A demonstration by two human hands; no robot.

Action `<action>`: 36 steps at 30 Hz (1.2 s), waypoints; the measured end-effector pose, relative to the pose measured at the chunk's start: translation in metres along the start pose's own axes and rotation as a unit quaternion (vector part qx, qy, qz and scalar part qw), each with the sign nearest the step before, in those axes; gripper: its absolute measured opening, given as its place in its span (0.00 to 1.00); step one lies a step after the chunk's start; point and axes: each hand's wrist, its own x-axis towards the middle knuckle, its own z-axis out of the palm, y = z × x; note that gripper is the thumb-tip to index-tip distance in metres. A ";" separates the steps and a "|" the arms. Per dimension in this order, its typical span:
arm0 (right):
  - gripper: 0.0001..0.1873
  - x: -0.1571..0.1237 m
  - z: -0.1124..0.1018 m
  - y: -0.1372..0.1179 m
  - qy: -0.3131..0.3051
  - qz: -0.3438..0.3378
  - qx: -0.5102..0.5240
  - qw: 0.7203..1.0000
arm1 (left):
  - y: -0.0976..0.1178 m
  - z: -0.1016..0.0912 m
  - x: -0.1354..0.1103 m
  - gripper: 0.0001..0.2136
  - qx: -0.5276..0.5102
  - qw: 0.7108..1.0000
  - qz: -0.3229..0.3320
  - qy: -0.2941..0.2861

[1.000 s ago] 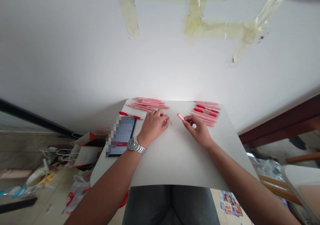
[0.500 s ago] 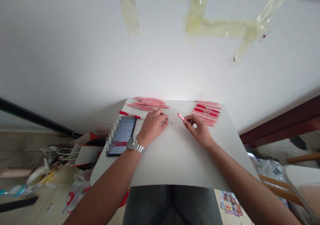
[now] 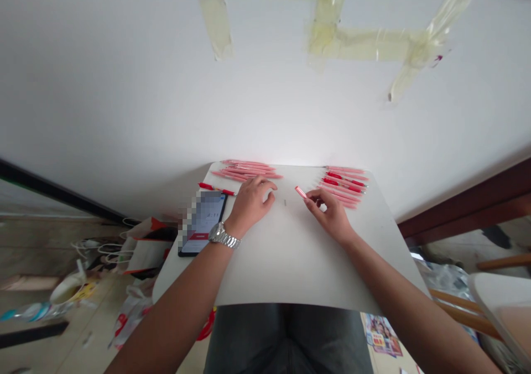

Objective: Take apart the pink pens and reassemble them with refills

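Note:
My right hand pinches a short pink pen part above the white board on my lap. My left hand, with a silver watch on its wrist, rests on the board with its fingers reaching toward a pile of pink pen barrels at the far left; whether it holds anything is hidden. A tiny grey piece lies between the hands. A row of pink and red pens lies at the far right, just beyond my right hand.
A phone lies at the board's left edge, with one red pen beyond it. Bags and clutter cover the floor at left. A brown wooden edge and a chair stand at right. A white wall with tape strips rises behind.
My left hand has shifted slightly up toward the pink barrel pile, its fingers stretching out. My right hand holds the pink part almost still.

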 end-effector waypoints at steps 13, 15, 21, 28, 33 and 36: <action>0.14 0.001 0.001 0.002 0.001 0.013 0.011 1.000 | -0.012 -0.035 0.018 0.13 -0.277 0.954 -0.104 0.044; 0.15 0.000 0.001 0.002 0.001 0.015 0.012 1.000 | -0.011 -0.040 0.020 0.12 -0.276 0.953 -0.115 0.046; 0.15 0.001 0.003 0.001 -0.005 0.015 0.015 1.000 | -0.011 -0.052 0.022 0.10 -0.156 0.985 -0.063 -0.047; 0.14 0.000 0.003 0.001 -0.006 0.022 0.019 1.000 | -0.017 -0.048 0.009 0.11 -0.019 0.983 -0.004 -0.183; 0.14 0.000 0.002 0.001 -0.007 0.020 0.017 1.000 | -0.021 -0.034 0.007 0.12 0.025 0.981 0.044 -0.185; 0.16 0.001 0.002 0.001 -0.005 0.020 0.016 1.000 | -0.020 -0.030 0.008 0.12 0.032 0.982 0.041 -0.179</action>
